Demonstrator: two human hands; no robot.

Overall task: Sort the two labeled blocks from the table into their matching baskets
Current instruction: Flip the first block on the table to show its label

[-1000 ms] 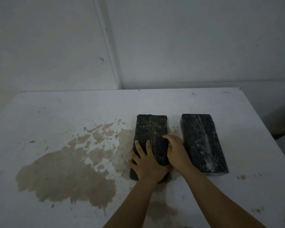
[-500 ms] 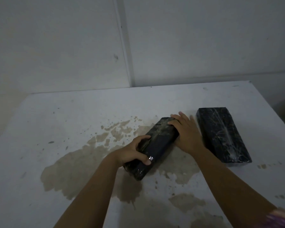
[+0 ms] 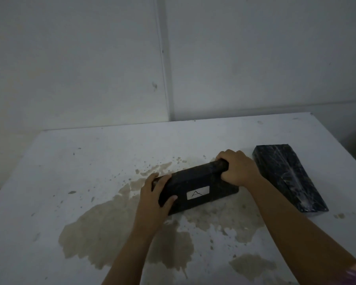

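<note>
We clamp our left hand (image 3: 152, 194) and right hand (image 3: 237, 170) on opposite ends of the tipped-up block (image 3: 197, 187), probably to read the label (image 3: 197, 193) between them, facing us.

Left hand (image 3: 154, 194) and right hand (image 3: 237, 169) both clenched.

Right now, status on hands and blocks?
Left hand and right hand grip ends of block A, tipped, label facing camera. Second block flat on table. No baskets visible.
</note>
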